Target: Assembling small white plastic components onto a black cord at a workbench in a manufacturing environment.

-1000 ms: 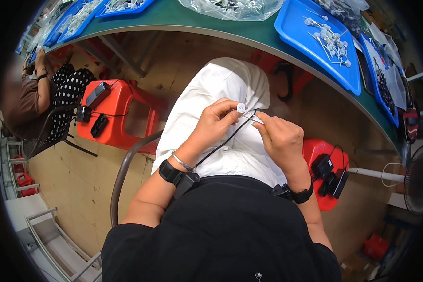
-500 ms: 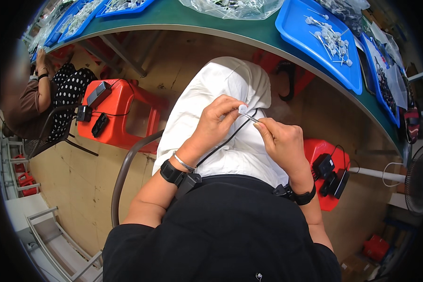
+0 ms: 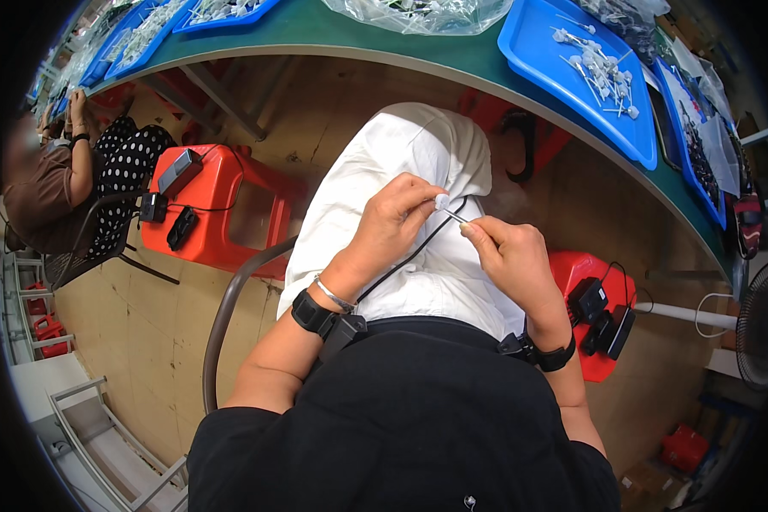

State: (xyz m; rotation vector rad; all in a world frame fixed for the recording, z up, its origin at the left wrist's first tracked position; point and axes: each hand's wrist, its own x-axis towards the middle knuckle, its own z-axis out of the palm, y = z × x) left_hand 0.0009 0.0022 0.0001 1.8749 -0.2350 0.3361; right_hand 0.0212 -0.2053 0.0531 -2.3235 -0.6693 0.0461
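Note:
Over my lap, my left hand [image 3: 394, 220] pinches a small whitish plastic piece [image 3: 441, 201] between thumb and fingertips. My right hand [image 3: 515, 260] is closed around a thin metal rod-like tool [image 3: 455, 216], whose far end meets the white piece. Most of the tool is covered by my fingers, so its exact kind does not show. Beyond my knees, a blue tray [image 3: 533, 38] on the table holds a heap of small white-headed pieces with thin stems [image 3: 604, 75].
The green table [image 3: 299, 26] curves across the far side, with a clear plastic bag [image 3: 418, 17] of parts on it. Red stools [image 3: 260, 183] carrying black devices flank me. A co-worker [image 3: 55, 183] sits at far left; a fan [image 3: 755, 328] stands at right.
My right hand has shifted very slightly left, with the tool still against the white piece. My left hand stays almost in place. The co-worker at left has moved a little.

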